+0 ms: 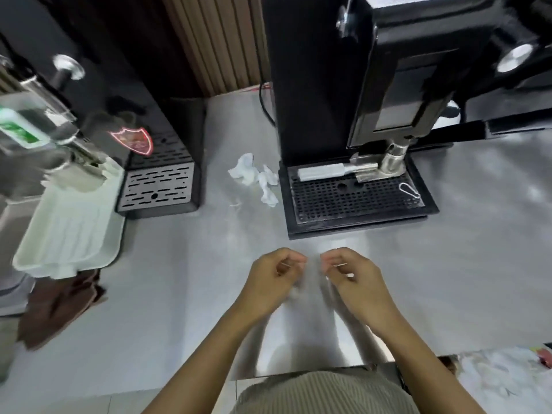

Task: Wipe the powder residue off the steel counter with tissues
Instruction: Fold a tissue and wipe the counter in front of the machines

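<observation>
Both hands hover low over the steel counter (179, 294) near its front edge, fingers curled and fingertips facing each other. My left hand (273, 279) and my right hand (351, 276) each seem to pinch an edge of a thin pale tissue (312, 276). The tissue is stretched between them and blurred almost see-through. Several crumpled white tissues (254, 177) lie farther back on the counter, between the two black machines. Powder on the steel is too faint to make out.
A black machine with a perforated drip tray (355, 201) stands just behind my hands, a brush (322, 171) lying on it. A second black machine (158, 186) stands at back left. At the left edge are a white plastic tray (68, 234) and a brown cloth (56, 306).
</observation>
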### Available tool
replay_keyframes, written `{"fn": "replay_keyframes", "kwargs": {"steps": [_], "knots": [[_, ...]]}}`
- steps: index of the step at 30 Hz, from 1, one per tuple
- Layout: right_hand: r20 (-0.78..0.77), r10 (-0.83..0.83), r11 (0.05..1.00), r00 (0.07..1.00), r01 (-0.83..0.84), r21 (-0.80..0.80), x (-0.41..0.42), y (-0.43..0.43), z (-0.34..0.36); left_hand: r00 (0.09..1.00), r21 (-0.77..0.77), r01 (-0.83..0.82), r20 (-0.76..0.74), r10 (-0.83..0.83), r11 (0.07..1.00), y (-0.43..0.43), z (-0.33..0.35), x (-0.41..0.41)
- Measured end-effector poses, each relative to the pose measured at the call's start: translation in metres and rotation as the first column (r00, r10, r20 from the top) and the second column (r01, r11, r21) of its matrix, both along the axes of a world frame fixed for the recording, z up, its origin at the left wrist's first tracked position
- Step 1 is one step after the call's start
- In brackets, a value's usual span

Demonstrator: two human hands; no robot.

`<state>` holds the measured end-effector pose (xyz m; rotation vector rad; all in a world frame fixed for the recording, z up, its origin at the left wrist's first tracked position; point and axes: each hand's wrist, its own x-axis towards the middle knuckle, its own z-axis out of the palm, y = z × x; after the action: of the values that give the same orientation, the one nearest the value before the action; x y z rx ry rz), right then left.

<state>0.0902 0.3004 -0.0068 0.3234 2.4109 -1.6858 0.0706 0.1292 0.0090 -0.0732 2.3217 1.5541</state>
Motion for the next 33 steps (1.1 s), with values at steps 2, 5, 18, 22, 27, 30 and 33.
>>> {"fn": "replay_keyframes", "kwargs": {"steps": [2,5,18,22,27,30,33], "knots": [[-0.014,0.03,0.999,0.999,-0.031,-0.032,-0.007,-0.02,0.0,1.0,0.007,-0.029,0.01,0.029,1.0,-0.019,-0.001,0.0],[-0.028,0.068,0.997,0.997,-0.068,-0.037,-0.013,-0.047,-0.002,0.999,-0.006,-0.048,-0.011,0.048,0.999,-0.04,-0.004,-0.001],[-0.047,0.316,0.821,0.948,-0.249,0.514,-0.137,-0.128,0.016,0.969,0.013,-0.24,-0.063,0.24,0.971,-0.094,-0.009,-0.059],[0.188,0.314,0.671,0.931,-0.357,0.649,-0.179,-0.151,0.007,0.934,0.037,-0.346,-0.082,0.348,0.937,-0.104,-0.008,-0.09],[0.204,0.272,0.578,0.94,-0.329,0.747,-0.186,-0.153,0.001,0.916,-0.014,-0.374,-0.166,0.366,0.927,-0.112,-0.014,-0.126],[0.172,0.261,0.611,0.95,-0.301,0.732,-0.178,-0.144,-0.003,0.92,-0.099,-0.355,-0.213,0.329,0.929,-0.109,-0.026,-0.151],[0.124,0.269,0.679,0.955,-0.279,0.679,-0.165,-0.137,-0.005,0.921,-0.204,-0.32,-0.297,0.252,0.925,-0.099,-0.036,-0.179]]}}
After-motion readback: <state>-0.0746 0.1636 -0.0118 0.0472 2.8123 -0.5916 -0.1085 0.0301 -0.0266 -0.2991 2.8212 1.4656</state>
